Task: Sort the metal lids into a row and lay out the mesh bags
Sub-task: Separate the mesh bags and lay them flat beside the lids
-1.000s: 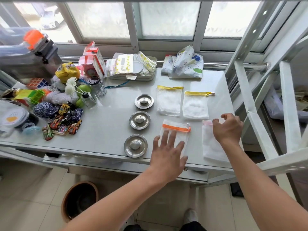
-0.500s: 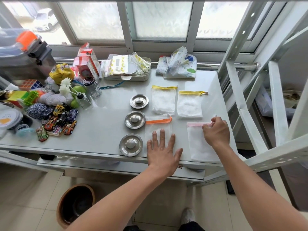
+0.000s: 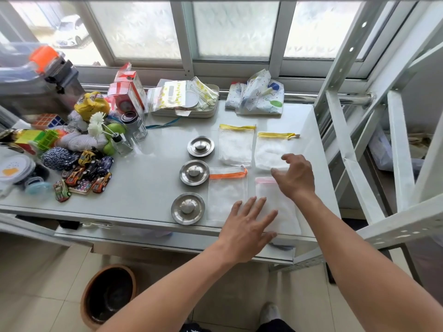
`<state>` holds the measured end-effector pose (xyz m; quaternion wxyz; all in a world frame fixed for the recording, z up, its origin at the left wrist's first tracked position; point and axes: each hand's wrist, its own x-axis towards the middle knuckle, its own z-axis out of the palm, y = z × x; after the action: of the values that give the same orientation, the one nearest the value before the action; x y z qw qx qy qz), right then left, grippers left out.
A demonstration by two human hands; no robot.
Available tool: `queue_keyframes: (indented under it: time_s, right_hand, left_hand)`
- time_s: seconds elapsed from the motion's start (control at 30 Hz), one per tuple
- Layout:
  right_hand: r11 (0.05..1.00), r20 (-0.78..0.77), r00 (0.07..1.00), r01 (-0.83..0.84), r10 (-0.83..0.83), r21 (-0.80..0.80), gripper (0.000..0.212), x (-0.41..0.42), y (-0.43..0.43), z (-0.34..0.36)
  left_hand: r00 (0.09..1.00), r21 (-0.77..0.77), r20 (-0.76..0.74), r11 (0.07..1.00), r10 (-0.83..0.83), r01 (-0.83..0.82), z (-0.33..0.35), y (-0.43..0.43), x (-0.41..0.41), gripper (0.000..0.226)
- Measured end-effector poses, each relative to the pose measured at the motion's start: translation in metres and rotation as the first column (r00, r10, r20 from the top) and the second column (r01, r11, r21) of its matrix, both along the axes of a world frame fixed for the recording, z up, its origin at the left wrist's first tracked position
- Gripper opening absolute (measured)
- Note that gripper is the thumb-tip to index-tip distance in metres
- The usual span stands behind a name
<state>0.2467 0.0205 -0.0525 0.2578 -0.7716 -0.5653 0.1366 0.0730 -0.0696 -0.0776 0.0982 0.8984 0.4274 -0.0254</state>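
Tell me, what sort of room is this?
Probably a home balcony or utility corner: a metal table beneath frosted windows, a steel rack beside it, and household clutter like toy cars.

Pink-trim mesh bag [image 3: 285,212] partly under hands.

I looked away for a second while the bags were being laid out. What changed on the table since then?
The orange-trimmed bag was slid left, up against the middle lid, under the flat left hand. The right hand let go of the pink-trimmed bag, pulled in from the table's right edge, and now hangs open above it. The three lids and two yellow-trimmed bags stayed put.
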Motion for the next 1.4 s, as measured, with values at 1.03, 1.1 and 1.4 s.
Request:
queue_keyframes:
  time_s: [1.03,1.1,1.4]
  right_hand:
    - [1.0,0.079,0.997,-0.004,0.005,-0.025,0.036,0.029,-0.006,-0.022]
    - [0.998,0.09,0.996,0.005,0.0,-0.058,0.034,0.033,-0.009,-0.026]
    - [0.999,0.095,0.994,-0.049,0.046,0.024,0.039,0.024,0.001,-0.016]
  left_hand:
    - [0.996,-0.049,-0.082,0.998,0.033,-0.037,-0.004,0.019,-0.011,0.069]
    - [0.999,-0.044,-0.023,0.998,0.033,-0.034,-0.002,0.02,-0.014,0.069]
    - [0.936,0.067,0.22,0.952,0.276,-0.297,0.008,0.065,-0.018,0.056]
